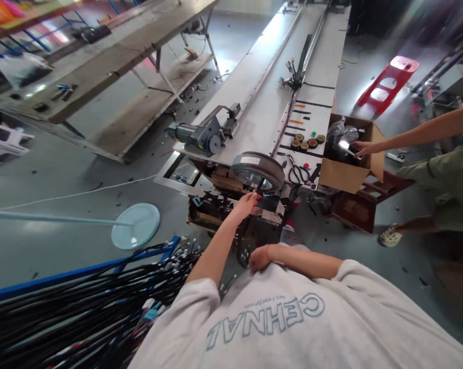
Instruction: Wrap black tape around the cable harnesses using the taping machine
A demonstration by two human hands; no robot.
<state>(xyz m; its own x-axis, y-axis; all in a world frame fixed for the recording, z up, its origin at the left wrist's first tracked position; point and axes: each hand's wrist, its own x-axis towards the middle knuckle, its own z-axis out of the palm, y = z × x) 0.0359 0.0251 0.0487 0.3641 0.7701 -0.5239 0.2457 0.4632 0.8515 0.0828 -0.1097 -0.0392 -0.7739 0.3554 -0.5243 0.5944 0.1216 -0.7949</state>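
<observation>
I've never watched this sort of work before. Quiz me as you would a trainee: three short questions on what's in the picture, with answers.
1. Fill in: The person's ____ hand is at the near side of the black wheel.
2. True or false: The co-worker's hand is at the black wheel.
3. Choose: In the picture, where does the motor lie from the black wheel?
A) To the right
B) To the left
C) Directly below

Key:
1. Left; the left hand is there, while the right hand is by the shirt.
2. False; it is at the open box.
3. B
</observation>
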